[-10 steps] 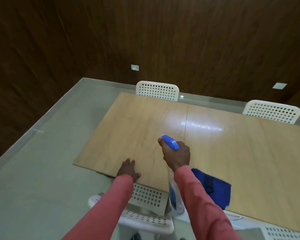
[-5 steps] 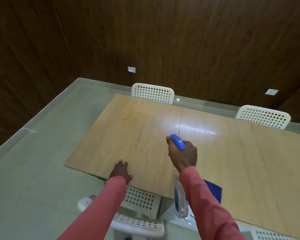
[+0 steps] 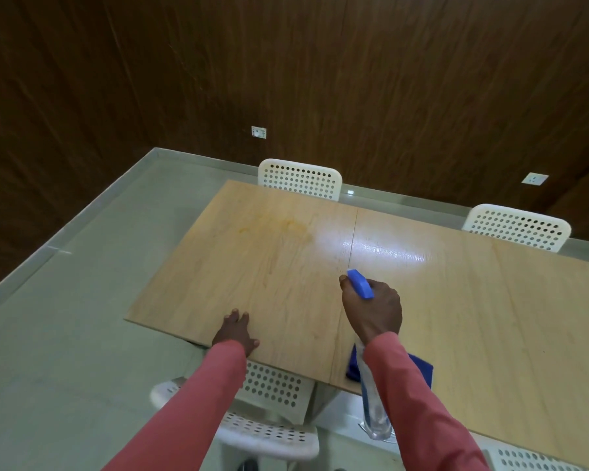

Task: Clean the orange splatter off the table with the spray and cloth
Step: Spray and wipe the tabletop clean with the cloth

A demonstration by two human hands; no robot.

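Orange splatter (image 3: pixel 288 226) stains the far left part of the wooden table (image 3: pixel 490 317) — a faint smear just left of the bright glare. Nearer the front edge, the right hand (image 3: pixel 371 309) grips the spray bottle (image 3: pixel 360 283), blue nozzle aimed toward the stain. The left hand (image 3: pixel 236 333) rests flat, fingers straight, at the table's near edge. Behind the right sleeve lies the blue cloth (image 3: pixel 422 367) — partly hidden.

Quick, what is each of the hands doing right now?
Left hand: open, fingers resting flat on the light wooden table.
Right hand: gripping the clear spray bottle with the blue nozzle.
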